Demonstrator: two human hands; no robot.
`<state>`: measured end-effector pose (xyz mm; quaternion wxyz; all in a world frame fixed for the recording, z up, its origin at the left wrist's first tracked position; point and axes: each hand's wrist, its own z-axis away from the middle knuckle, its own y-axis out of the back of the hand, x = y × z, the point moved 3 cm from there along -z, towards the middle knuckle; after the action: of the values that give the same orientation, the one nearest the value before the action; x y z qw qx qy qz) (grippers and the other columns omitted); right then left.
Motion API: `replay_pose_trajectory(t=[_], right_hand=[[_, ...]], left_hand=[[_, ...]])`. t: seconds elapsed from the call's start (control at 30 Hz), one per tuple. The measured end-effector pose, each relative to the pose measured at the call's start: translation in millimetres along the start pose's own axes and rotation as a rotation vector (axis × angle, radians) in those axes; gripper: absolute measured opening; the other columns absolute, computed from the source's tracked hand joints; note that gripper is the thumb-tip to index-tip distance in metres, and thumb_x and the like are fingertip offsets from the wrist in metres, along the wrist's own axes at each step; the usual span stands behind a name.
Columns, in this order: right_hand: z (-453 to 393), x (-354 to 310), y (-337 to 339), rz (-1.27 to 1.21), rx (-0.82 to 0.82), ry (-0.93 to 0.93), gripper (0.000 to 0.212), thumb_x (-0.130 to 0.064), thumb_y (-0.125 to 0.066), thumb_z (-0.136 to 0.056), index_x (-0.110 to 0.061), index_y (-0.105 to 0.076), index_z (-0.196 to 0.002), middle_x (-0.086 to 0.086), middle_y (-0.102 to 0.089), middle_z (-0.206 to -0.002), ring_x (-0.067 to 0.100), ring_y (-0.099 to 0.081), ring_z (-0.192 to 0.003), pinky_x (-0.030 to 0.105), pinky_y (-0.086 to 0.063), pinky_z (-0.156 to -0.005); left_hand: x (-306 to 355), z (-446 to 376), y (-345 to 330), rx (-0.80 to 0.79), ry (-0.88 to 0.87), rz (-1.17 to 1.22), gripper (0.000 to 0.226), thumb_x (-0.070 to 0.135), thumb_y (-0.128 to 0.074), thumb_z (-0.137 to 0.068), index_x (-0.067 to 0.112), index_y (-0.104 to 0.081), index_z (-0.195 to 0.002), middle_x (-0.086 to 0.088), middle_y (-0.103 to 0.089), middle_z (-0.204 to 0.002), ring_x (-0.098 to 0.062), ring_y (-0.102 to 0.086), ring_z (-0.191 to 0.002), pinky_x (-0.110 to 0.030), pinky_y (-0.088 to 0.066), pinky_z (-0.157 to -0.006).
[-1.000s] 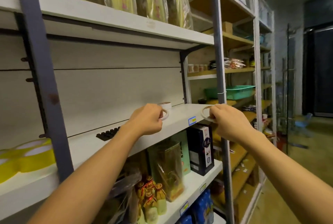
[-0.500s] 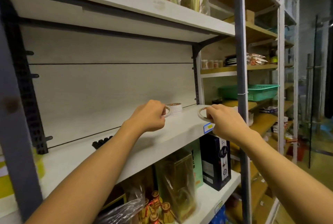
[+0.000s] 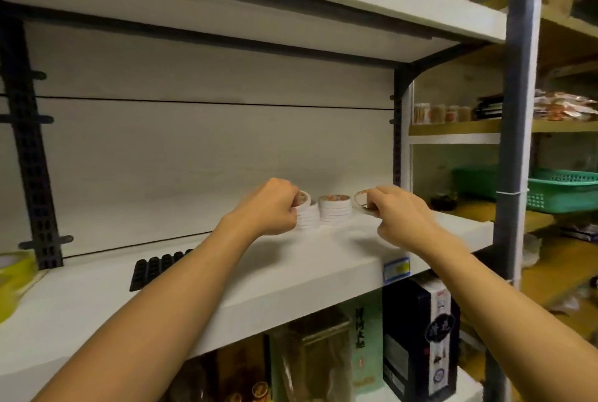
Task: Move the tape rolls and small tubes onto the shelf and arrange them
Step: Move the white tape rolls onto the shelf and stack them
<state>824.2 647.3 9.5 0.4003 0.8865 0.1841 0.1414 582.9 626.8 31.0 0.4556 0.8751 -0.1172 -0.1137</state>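
Observation:
Two short stacks of small white tape rolls stand near the back of the white shelf [image 3: 323, 259]. My left hand [image 3: 268, 207] pinches one thin roll [image 3: 304, 197] on top of the left stack [image 3: 307, 218]. The right stack [image 3: 335, 210] stands free between my hands. My right hand [image 3: 398, 210] pinches another thin roll [image 3: 362, 201], tilted, just right of that stack and slightly above the shelf board. No small tubes are in sight.
A black ridged strip [image 3: 155, 269] lies on the shelf at the left. Yellow tape rolls [image 3: 13, 275] sit at the far left. A grey upright post [image 3: 514, 110] stands at the right, with a green basket [image 3: 563, 189] behind it. Boxes [image 3: 417, 333] fill the shelf below.
Both hands reached deeper over the shelf with their rolls. The left roll now sits on the left stack, and the right roll has come beside the right stack. The camera moved closer.

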Motion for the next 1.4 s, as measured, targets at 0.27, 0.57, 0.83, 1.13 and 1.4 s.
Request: replay_pose_trajectory(t=[0.27, 0.57, 0.83, 1.13, 1.4], right_hand=[[-54.2, 43.7, -40.7, -0.077, 0.034, 0.158, 0.025, 0.002, -0.058, -0.073, -0.016, -0.054, -0.091, -0.003, -0.053, -0.088, 0.019, -0.047, -0.077, 0.029, -0.036, -0.056], [-97.3, 65.7, -80.3, -0.182, 0.051, 0.226, 0.027, 0.001, -0.055, -0.073, -0.016, -0.052, -0.093, -0.005, -0.048, -0.09, 0.024, -0.05, -0.086, 0.03, -0.029, -0.057], [-118.7, 54.7, -99.9, -0.251, 0.1, 0.27, 0.028, -0.001, -0.053, -0.078, -0.016, -0.058, -0.101, 0.002, -0.059, -0.102, 0.029, -0.054, -0.097, 0.03, -0.032, -0.066], [-139.6, 42.3, -115.1, -0.287, 0.024, 0.245, 0.031, -0.001, -0.053, -0.08, -0.018, -0.061, -0.105, 0.001, -0.061, -0.105, 0.027, -0.057, -0.1, 0.028, -0.034, -0.067], [-139.7, 41.0, -133.5, -0.325, -0.066, 0.273, 0.029, -0.002, -0.049, -0.078, -0.018, -0.061, -0.098, -0.001, -0.062, -0.1, 0.027, -0.057, -0.095, 0.031, -0.042, -0.066]], left_hand=[[-7.2, -60.2, -34.3, -0.043, 0.109, -0.082, 0.003, 0.009, -0.051, -0.066, 0.011, -0.053, -0.065, 0.001, -0.054, -0.067, -0.027, -0.054, -0.065, -0.044, -0.054, -0.06], [-23.2, -77.0, -82.6, -0.146, 0.168, -0.104, 0.017, 0.014, -0.042, -0.066, 0.018, -0.057, -0.075, 0.006, -0.052, -0.076, -0.03, -0.057, -0.077, -0.043, -0.054, -0.067], [-29.4, -75.8, -91.0, -0.125, 0.206, -0.069, 0.027, 0.009, -0.048, -0.076, 0.017, -0.067, -0.094, 0.001, -0.063, -0.097, -0.024, -0.059, -0.09, -0.043, -0.054, -0.076], [-32.2, -74.2, -94.0, -0.086, 0.165, -0.003, 0.027, -0.002, -0.053, -0.088, 0.009, -0.067, -0.108, -0.007, -0.064, -0.107, -0.027, -0.058, -0.1, -0.037, -0.048, -0.086], [-29.8, -74.0, -91.7, -0.123, 0.184, 0.013, 0.027, -0.002, -0.049, -0.091, 0.01, -0.065, -0.109, -0.005, -0.062, -0.11, -0.025, -0.056, -0.102, -0.042, -0.048, -0.087]])
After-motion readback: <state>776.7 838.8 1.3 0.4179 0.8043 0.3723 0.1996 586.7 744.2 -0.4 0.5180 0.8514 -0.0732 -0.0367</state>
